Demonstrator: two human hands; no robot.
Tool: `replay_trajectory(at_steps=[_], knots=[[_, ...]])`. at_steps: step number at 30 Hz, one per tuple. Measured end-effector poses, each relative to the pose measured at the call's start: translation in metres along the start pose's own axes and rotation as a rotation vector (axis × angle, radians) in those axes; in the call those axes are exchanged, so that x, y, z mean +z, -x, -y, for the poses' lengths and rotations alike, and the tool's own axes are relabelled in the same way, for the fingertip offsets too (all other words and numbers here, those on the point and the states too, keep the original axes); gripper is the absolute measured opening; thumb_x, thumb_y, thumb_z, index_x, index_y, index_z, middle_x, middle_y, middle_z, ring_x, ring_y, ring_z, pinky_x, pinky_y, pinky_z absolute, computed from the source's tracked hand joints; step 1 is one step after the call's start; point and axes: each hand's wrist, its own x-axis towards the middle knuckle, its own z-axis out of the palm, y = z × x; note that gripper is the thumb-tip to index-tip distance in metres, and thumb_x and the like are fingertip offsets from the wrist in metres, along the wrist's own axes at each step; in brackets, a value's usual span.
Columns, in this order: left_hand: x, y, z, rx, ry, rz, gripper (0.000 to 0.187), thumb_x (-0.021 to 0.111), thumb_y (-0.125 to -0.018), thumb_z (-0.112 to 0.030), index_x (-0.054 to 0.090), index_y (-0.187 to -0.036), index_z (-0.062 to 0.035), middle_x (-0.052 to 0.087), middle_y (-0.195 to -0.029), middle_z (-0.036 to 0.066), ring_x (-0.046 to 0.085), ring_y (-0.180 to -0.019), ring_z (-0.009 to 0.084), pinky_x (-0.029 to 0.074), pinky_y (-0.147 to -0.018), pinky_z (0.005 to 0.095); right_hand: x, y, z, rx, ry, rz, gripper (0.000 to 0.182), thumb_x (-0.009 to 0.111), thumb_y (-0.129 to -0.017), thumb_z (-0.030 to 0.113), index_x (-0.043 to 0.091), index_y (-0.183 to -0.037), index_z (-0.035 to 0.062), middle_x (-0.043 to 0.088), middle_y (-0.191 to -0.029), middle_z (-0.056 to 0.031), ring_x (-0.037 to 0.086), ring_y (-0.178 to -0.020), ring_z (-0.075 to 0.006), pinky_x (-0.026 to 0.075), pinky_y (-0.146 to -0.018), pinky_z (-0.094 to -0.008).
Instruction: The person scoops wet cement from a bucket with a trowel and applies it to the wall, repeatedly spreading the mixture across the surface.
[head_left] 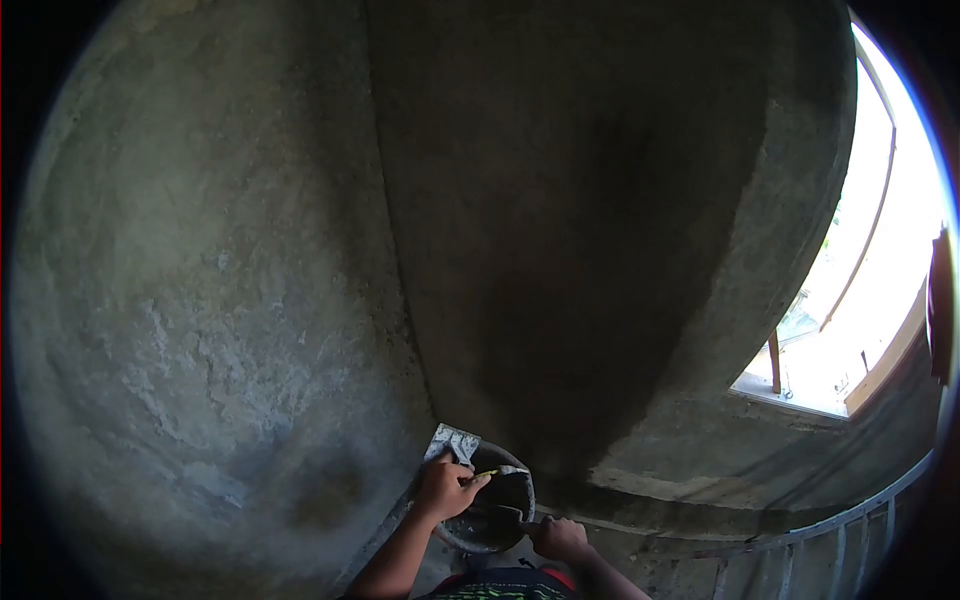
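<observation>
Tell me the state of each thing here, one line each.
Left hand: closed, holding float and yellow-handled tool.
Right hand: closed on trowel handle.
Float: held, with whitish smears.
Yellow-handled tool: held, pale-tipped.
Trowel: held, blade inside or just above bucket.
Bucket: uncovered, contents unclear.
Window: bright; whether open, unclear.
Left wall: grey, pale patches.

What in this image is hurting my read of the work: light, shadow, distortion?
Head view: window opening blown out to white; middle wall deep in shadow; wide lens apparently bowing the railing, picture corners black; bucket dark inside; left hand and right hand small and dim, so fine detail around their fingers is hard to read.
</observation>
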Motion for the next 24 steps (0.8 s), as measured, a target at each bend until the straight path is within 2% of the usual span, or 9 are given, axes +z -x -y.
replay_trajectory(at_steps=[1, 4, 11, 16, 17, 19, 20, 22, 24], knots=[[-0.003, -0.005, 0.008, 0.009, -0.001, 0.002, 0.034, 0.086, -0.079, -0.034, 0.079, -0.082, -0.0013, 0.069, -0.084, 0.022, 0.069, -0.079, 0.0346, 0.054, -0.071, 0.041, -0.002, -0.005, 0.007, 0.03, -0.029, -0.011, 0.04, 0.054, -0.094, 0.044, 0.073, -0.12, 0.0216, 0.075, -0.103, -0.0198, 0.074, -0.096, -0.0368, 0.059, -0.08, -0.0501], [-0.014, -0.016, 0.023, 0.032, 0.035, -0.018, 0.033, 0.086, -0.078, -0.033, 0.079, -0.083, -0.0013, 0.069, -0.084, 0.023, 0.069, -0.079, 0.0349, 0.054, -0.071, 0.0407, 0.017, -0.024, 0.012, 0.15, -0.144, -0.014, 0.049, 0.056, -0.091, 0.053, 0.078, -0.106, 0.012, 0.075, -0.098, -0.0203, 0.074, -0.095, -0.0371, 0.059, -0.082, -0.0498], [-0.04, -0.049, 0.026, -0.051, -0.012, -0.006, 0.031, 0.086, -0.079, -0.032, 0.079, -0.082, -0.0024, 0.07, -0.083, 0.021, 0.069, -0.079, 0.0342, 0.053, -0.071, 0.0412, 0.023, -0.057, -0.003, 0.118, -0.231, -0.203, 0.057, 0.06, -0.087, 0.065, 0.079, -0.097, 0.0124, 0.076, -0.092, -0.0196, 0.073, -0.089, -0.041, 0.059, -0.077, -0.05], [-0.052, -0.068, 0.021, -0.04, 0.013, -0.035, 0.03, 0.085, -0.081, -0.028, 0.075, -0.076, -0.0003, 0.07, -0.079, 0.018, 0.068, -0.077, 0.0326, 0.052, -0.069, 0.04, -0.019, -0.055, 0.013, 0.128, -0.266, -0.217, 0.05, 0.063, -0.087, 0.059, 0.078, -0.098, 0.0119, 0.074, -0.093, -0.0226, 0.072, -0.088, -0.0439, 0.058, -0.076, -0.0532], [-0.054, -0.071, 0.021, -0.071, 0.032, -0.049, 0.032, 0.083, -0.082, -0.031, 0.075, -0.076, -0.0004, 0.071, -0.086, 0.021, 0.069, -0.079, 0.0351, 0.053, -0.071, 0.0443, -0.023, -0.057, 0.013, 0.128, -0.278, -0.229, 0.048, 0.062, -0.089, 0.057, 0.077, -0.097, 0.0117, 0.074, -0.092, -0.023, 0.072, -0.087, -0.0444, 0.058, -0.076, -0.0541], [-0.049, -0.074, 0.026, -0.093, 0.055, -0.141, 0.029, 0.084, -0.082, -0.03, 0.077, -0.079, -0.001, 0.069, -0.083, 0.021, 0.068, -0.08, 0.0349, 0.052, -0.07, 0.0449, -0.037, -0.065, 0.01, 0.076, -0.272, -0.248, 0.043, 0.062, -0.091, 0.052, 0.077, -0.096, 0.0122, 0.073, -0.088, -0.0242, 0.071, -0.084, -0.045, 0.058, -0.074, -0.0555], [-0.05, -0.077, 0.027, -0.082, 0.044, -0.112, 0.03, 0.083, -0.082, -0.029, 0.076, -0.079, 0.0001, 0.069, -0.083, 0.021, 0.068, -0.08, 0.035, 0.051, -0.069, 0.0444, -0.034, -0.072, 0.007, 0.015, -0.234, -0.287, 0.04, 0.067, -0.09, 0.05, 0.075, -0.093, 0.0105, 0.074, -0.09, -0.0167, 0.071, -0.08, -0.0418, 0.057, -0.066, -0.0528], [-0.056, -0.084, 0.017, -0.05, 0.046, -0.094, 0.029, 0.083, -0.082, -0.025, 0.074, -0.075, 0.0018, 0.068, -0.082, 0.022, 0.067, -0.079, 0.0363, 0.051, -0.069, 0.0443, -0.024, -0.08, 0.001, -0.027, -0.227, -0.401, 0.039, 0.067, -0.091, 0.048, 0.074, -0.095, 0.0103, 0.073, -0.089, -0.0168, 0.07, -0.079, -0.0424, 0.057, -0.066, -0.0532], [-0.056, -0.091, 0.02, -0.145, 0.032, -0.121, 0.031, 0.084, -0.082, -0.024, 0.072, -0.077, 0.004, 0.068, -0.091, 0.02, 0.069, -0.086, 0.0326, 0.052, -0.075, 0.0417, -0.019, -0.103, -0.018, -0.05, -0.135, -0.297, 0.038, 0.067, -0.091, 0.047, 0.075, -0.09, 0.01, 0.073, -0.09, -0.0157, 0.07, -0.077, -0.0423, 0.057, -0.067, -0.0527]])
